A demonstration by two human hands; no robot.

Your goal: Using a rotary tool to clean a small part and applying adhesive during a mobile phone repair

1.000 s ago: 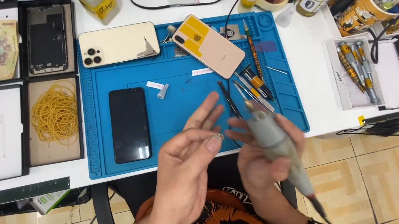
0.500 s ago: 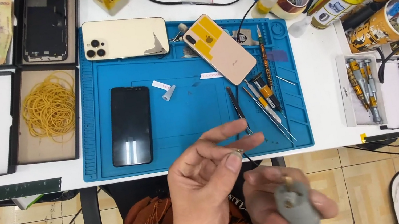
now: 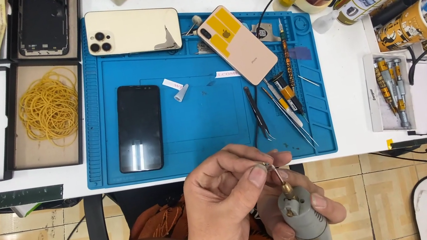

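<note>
I judge the bit is being fitted: my right hand (image 3: pixel 293 214) grips the grey pen-shaped rotary tool (image 3: pixel 305 223), my left hand (image 3: pixel 222 205) pinching its thin metal bit (image 3: pixel 276 174). Next it wants seating straight.

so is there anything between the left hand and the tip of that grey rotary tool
Nothing visible. The left hand already has its thumb and forefinger pinched on the thin bit at the top of the grey rotary tool, which the right hand holds upright below the blue mat.
</note>
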